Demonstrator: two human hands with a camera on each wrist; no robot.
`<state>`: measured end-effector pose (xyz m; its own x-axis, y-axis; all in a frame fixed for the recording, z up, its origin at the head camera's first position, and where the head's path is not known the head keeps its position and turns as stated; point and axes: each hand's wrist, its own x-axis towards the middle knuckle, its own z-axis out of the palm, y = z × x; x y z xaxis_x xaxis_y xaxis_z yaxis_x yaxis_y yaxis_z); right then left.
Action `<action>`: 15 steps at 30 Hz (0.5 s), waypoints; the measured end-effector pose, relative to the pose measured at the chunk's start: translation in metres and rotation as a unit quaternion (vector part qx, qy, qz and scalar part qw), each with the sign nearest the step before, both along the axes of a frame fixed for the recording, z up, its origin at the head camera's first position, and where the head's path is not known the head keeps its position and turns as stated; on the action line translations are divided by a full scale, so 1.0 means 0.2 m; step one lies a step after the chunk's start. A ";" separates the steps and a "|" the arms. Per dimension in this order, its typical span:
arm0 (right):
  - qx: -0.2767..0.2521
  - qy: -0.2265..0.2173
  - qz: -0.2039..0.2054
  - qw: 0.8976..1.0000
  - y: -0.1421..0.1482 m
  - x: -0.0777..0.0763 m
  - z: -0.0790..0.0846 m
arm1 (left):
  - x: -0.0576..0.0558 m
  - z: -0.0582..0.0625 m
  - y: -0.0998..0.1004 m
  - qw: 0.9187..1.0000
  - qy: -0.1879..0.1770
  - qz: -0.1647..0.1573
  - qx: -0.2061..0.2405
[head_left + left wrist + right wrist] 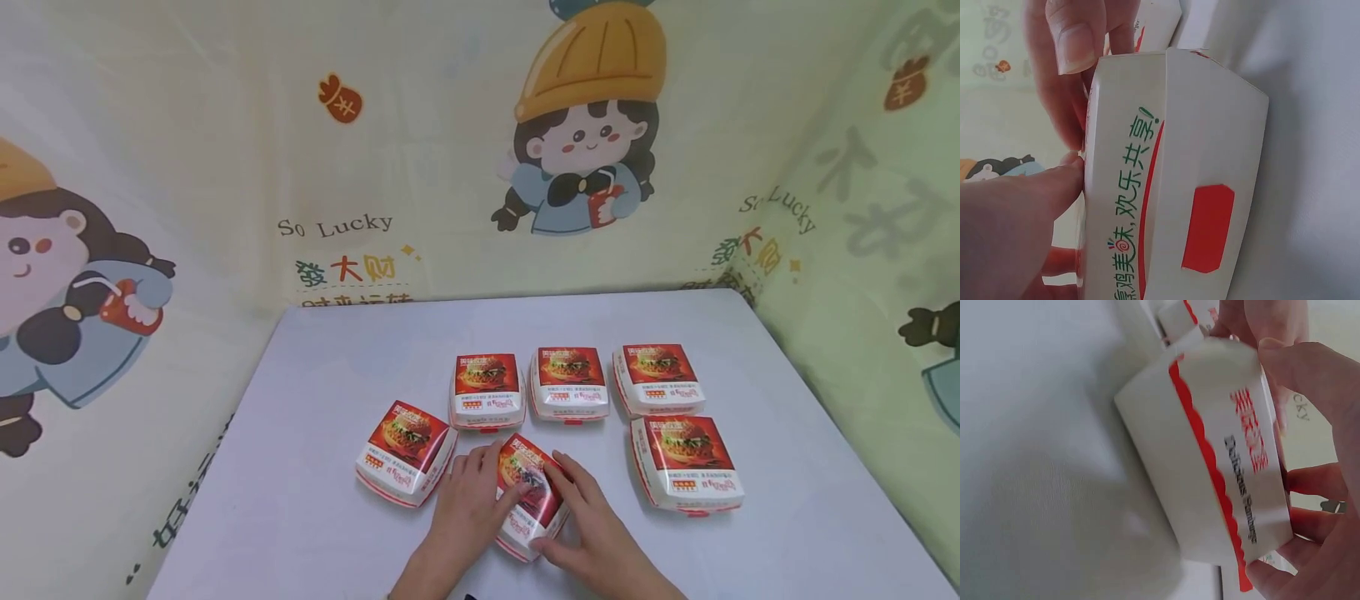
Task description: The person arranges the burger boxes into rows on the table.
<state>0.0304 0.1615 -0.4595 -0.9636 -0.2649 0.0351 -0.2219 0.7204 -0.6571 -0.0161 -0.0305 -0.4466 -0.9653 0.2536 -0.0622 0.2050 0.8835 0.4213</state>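
Observation:
A red and white burger box [517, 533] sits askew near the front of the table, between both hands. My left hand [467, 504] holds its left side, thumb lying across the printed lid and fingers along the far left edge. On the other side my right hand [592, 525] grips the same box, thumb at the near corner and fingers over the far right edge. The left wrist view shows the box's white side with green lettering and a red tab [1209, 228]. In the right wrist view its side [1210, 450] carries a scalloped red stripe.
Just left of my left hand lies a tilted burger box [405, 454]. Behind stand three more: a left one [487, 392], a middle one [570, 383] and a right one [660, 379]. Another box [686, 462] stands at right. Printed cloth [435, 167] surrounds the white table [300, 467].

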 end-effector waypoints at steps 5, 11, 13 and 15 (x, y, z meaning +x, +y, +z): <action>0.028 0.014 0.012 0.999 -0.02 0.00 0.01 | 0.00 -0.01 0.01 1.000 -0.014 0.015 -0.002; 0.060 0.074 0.025 0.995 -0.03 0.01 -0.01 | 0.00 0.00 0.02 0.999 -0.036 0.031 0.005; 0.064 0.070 0.027 0.995 -0.04 0.00 -0.01 | 0.00 0.00 0.02 0.999 -0.034 0.029 0.003; 0.079 0.055 0.029 0.995 -0.05 0.00 -0.01 | 0.00 0.00 0.01 0.999 -0.031 0.027 0.001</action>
<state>0.0311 0.1515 -0.4613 -0.9392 -0.3303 0.0937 -0.3307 0.7971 -0.5052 -0.0171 -0.0275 -0.4463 -0.9719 0.2013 -0.1225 0.1300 0.8916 0.4337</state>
